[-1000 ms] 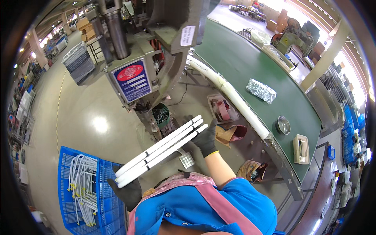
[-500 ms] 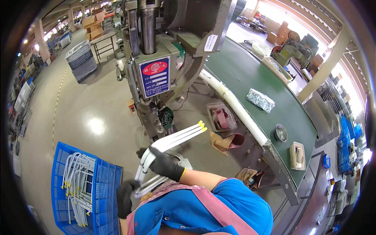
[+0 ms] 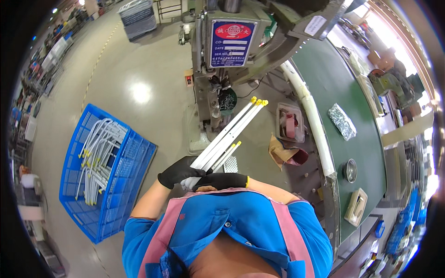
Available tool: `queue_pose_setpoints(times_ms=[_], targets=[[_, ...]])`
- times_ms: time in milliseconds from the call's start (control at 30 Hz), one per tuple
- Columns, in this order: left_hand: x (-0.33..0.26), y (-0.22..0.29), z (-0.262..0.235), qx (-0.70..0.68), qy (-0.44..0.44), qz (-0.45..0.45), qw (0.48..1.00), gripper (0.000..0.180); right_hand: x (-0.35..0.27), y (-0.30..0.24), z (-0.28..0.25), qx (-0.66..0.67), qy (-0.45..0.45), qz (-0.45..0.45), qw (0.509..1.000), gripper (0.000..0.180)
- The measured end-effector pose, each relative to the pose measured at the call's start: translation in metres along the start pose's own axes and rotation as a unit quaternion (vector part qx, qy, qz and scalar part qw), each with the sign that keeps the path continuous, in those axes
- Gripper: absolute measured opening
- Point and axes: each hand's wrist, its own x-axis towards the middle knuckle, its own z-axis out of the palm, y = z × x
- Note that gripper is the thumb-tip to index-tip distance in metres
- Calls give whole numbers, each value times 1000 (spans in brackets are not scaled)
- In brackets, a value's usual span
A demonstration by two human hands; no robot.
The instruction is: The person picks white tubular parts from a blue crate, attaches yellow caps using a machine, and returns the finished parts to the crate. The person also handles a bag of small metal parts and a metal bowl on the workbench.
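Observation:
A bundle of white metal tubes (image 3: 223, 139) with yellow end caps is held in front of my chest, the capped ends pointing up and to the right. My left hand (image 3: 182, 172), in a black glove, is closed around the tubes near their lower ends. Just beside it, my right hand (image 3: 226, 180), gloved in black too, closes on the same bundle from the right; part of its fingers is hidden by the tubes. To my left stands a blue plastic crate (image 3: 141, 160) holding several bent white tubes (image 3: 99, 153) with yellow caps.
A large grey-green press machine (image 3: 278, 32) stands ahead, with a green bin (image 3: 227, 101) of small metal parts at its base. On the right runs a green conveyor table (image 3: 333, 83) bearing a bag of parts (image 3: 342, 121), a metal bowl (image 3: 350, 170) and a tray (image 3: 356, 207).
The tubes have been turned and drawn in toward my chest, now pointing more upward. My left hand has moved up and right onto the bundle. My view has shifted downward.

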Motion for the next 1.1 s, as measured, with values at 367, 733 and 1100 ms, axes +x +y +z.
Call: queue_pose_setpoints(times_ms=[367,733,1100], targets=[[-76,7,23,-15,104,-38,994,43,-82,-10,-159,-264,637,72,721,39],[-117,-4,57,89,189,-48,977,45,-30,7,-192,-37,533,10,845,25],[-118,-18,52,11,212,-91,973,47,-13,31,-196,-405,498,-33,766,19]])
